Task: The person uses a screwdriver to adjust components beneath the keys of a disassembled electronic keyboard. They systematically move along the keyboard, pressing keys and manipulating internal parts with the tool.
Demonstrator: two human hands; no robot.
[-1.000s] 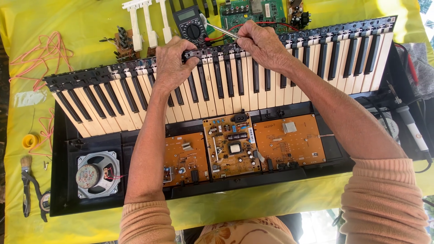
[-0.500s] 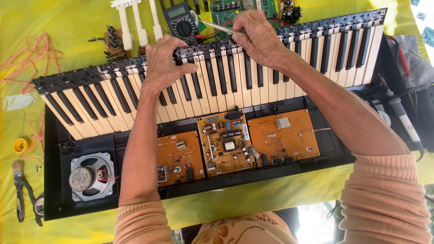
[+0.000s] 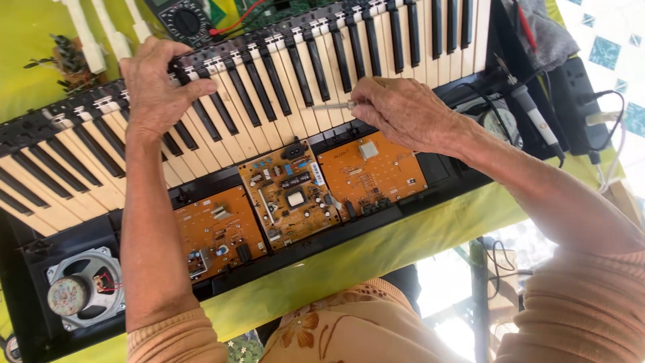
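An opened electronic keyboard (image 3: 282, 81) lies across a yellow-covered table, its black and cream keys tilted up over the black case. My left hand (image 3: 158, 84) grips the far edge of the key bed near its left half. My right hand (image 3: 403, 111) holds a thin screwdriver (image 3: 332, 105) low over the front ends of the keys, its tip pointing left. Below the keys, three orange circuit boards (image 3: 289, 195) sit bare in the case.
A round speaker (image 3: 80, 292) is mounted at the case's left end. A multimeter (image 3: 185, 20) and loose white keys (image 3: 94, 33) lie beyond the keyboard. A soldering iron (image 3: 531, 111), a power strip (image 3: 584, 87) and cables sit at the right.
My right hand has come back from the far edge of the keys to their front edge, carrying the screwdriver. The left hand stays on the key bed. The view has shifted left and closer.
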